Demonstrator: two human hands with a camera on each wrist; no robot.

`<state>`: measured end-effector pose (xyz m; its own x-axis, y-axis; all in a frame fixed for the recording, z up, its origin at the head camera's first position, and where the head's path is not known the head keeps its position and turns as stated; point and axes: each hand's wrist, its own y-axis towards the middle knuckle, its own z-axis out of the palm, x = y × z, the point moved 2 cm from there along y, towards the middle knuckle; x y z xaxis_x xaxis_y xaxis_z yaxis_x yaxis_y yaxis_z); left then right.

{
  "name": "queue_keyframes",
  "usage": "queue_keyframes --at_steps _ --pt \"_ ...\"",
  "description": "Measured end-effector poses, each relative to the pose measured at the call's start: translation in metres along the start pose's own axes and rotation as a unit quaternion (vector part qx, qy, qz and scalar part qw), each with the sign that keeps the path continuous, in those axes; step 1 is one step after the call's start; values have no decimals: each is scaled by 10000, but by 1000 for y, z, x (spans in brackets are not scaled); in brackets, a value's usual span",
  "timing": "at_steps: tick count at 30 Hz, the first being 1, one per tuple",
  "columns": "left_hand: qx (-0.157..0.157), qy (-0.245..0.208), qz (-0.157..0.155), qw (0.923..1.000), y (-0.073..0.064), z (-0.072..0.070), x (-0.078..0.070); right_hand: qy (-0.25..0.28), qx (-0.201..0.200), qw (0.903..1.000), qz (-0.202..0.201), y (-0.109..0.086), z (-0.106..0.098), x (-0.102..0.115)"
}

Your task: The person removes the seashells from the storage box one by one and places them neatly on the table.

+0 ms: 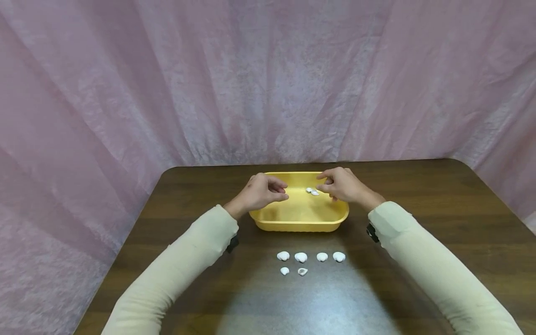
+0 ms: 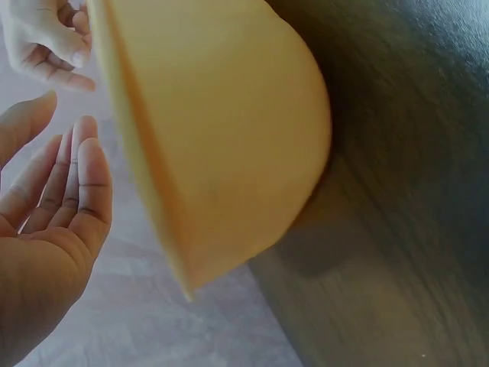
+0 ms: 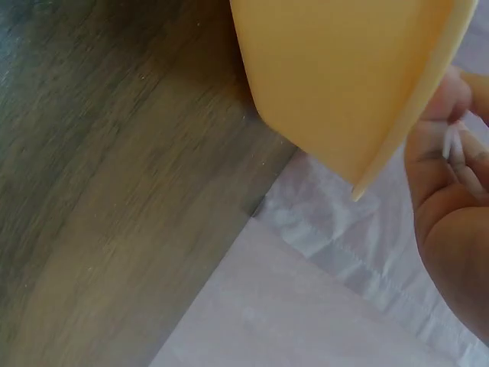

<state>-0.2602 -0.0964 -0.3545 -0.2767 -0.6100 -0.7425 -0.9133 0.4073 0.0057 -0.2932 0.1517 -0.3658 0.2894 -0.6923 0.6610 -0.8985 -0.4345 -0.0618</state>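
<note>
My left hand [image 1: 263, 190] hovers over the left side of a yellow plastic tray [image 1: 293, 226], thumb and fingers apart with nothing between them. In the left wrist view, the palm of that hand [image 2: 57, 206] is bare. Over the tray's right side is my right hand [image 1: 342, 184], its thumb and index finger spread and its lower fingers curled. The right wrist view shows a white sliver, like a seashell's edge [image 3: 451, 143], among those curled fingers; most of it is hidden. Two small white seashells [image 1: 315, 192] lie inside the tray, close to the right fingertips.
In front of the tray, several white seashells [image 1: 300, 257] lie on the dark wooden table [image 1: 209, 186], in a longer upper row and a shorter lower one. One lower shell [image 1: 302, 271] shows its hollow side. A pink curtain [image 1: 268, 93] hangs behind the table.
</note>
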Motion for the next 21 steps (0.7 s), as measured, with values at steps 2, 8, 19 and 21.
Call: queue_keyframes --at_steps 2,8,19,21 --pt "-28 22 -78 10000 2 1 4 0 170 9998 123 2 3 1" --pt "-301 63 -143 9994 2 -2 18 -446 581 9968 319 11 12 1" --pt "-1036 222 -224 9941 -4 -19 43 -873 616 9922 639 29 27 -2" --pt "-1150 328 -266 9925 -6 -21 47 -900 606 9917 695 31 30 -3"
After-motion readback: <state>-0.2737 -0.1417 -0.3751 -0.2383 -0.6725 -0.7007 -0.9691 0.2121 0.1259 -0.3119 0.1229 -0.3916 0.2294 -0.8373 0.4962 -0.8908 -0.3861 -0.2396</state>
